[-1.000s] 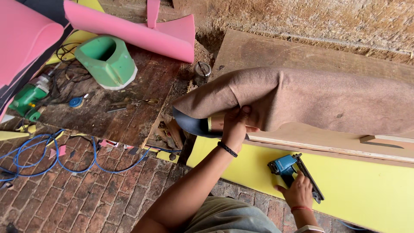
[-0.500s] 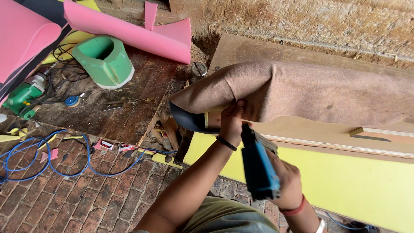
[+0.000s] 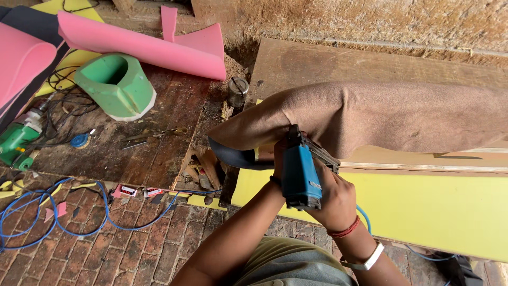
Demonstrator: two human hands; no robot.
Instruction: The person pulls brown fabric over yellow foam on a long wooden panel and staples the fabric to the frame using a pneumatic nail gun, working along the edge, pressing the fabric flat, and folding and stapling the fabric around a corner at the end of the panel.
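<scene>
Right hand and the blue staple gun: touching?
Touching. The head view shows the right hand wrapped around the blue staple gun, no gap between them.

Surroundings at the brick-floor work area.
A green moulded block (image 3: 115, 85) is seen at ten o'clock on a dark wooden board (image 3: 159, 143), with a pink foam sheet (image 3: 143, 47) laid beyond it at eleven. A green power tool (image 3: 18, 140) is noted at nine, a blue cable (image 3: 79, 222) looped at eight, and a small metal tin (image 3: 238, 92) at twelve.
</scene>
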